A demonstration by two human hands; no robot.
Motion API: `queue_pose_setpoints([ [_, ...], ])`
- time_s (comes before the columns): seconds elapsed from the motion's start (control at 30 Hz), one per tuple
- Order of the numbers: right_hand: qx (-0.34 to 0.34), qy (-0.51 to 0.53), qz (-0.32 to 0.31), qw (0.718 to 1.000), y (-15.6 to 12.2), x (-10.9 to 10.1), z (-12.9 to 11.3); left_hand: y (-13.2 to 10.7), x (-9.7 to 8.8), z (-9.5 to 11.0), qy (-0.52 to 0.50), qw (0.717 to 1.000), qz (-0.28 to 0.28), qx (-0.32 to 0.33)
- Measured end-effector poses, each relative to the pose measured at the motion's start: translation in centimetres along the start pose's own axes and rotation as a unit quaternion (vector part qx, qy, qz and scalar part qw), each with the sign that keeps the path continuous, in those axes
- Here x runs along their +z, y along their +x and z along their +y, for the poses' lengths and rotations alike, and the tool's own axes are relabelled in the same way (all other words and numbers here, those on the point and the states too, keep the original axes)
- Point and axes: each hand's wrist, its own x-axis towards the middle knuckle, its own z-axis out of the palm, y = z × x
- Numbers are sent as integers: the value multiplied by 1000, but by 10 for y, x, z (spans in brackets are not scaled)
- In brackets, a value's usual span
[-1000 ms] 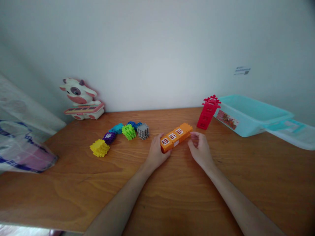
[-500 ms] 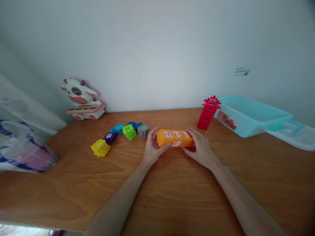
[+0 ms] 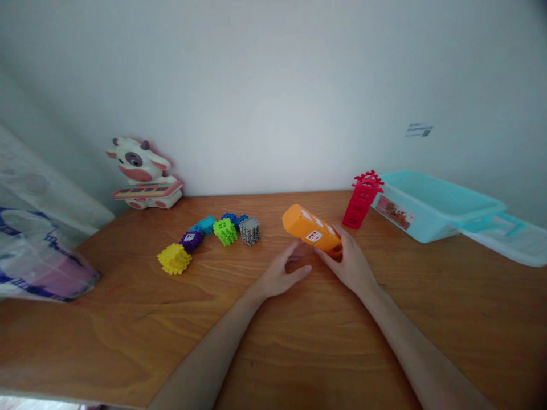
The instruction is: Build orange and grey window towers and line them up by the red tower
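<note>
Our right hand [image 3: 348, 265] clamps its fingers on the lower end of the orange windowed block bar [image 3: 310, 226], tilted up off the wooden table [image 3: 299, 341]. Our left hand [image 3: 282, 276] rests just beside it, fingers loosely apart.

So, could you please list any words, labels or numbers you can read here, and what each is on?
Nothing here can be read.
On the wall label: dark print, too small and blurred.
On the sticker on the teal tub: blurred.
On the plastic bag: blue print, unreadable.
On the orange block in the right hand: window pictures, no words.
</note>
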Motion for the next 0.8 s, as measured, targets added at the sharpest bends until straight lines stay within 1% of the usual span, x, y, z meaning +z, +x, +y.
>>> queue_pose_setpoints([
  [0.1, 15, -45, 53, 997, 3, -1, 1, -2, 0, 7, 94, 994, -23, 55],
  [0.17, 27, -53, 67, 996, 5, -1, 0, -1, 0, 9, 122, 989, -29, 73],
  [0.27, 70, -47, 56, 995, 8, -2, -1, 2, 0, 10, 130, 989, -23, 73],
  [0.37, 143, -77, 31, 986, 12, 0, -1, 3, 1, 9, 133, 988, -22, 72],
  [0.43, 180, -103, 27, 978, 17, 3, -1, 3, 2, 8, 134, 988, -24, 74],
  [0.5, 195, -131, 35, 971, 24, 9, -1, 3, 2, 8, 136, 987, -27, 75],
  [0.63, 199, -193, 44, 960, 43, 25, -5, 3, 2, 6, 141, 986, -30, 78],
  [0.8, 257, -221, 32, 940, 64, 39, -7, 3, 3, 1, 156, 984, -36, 75],
])
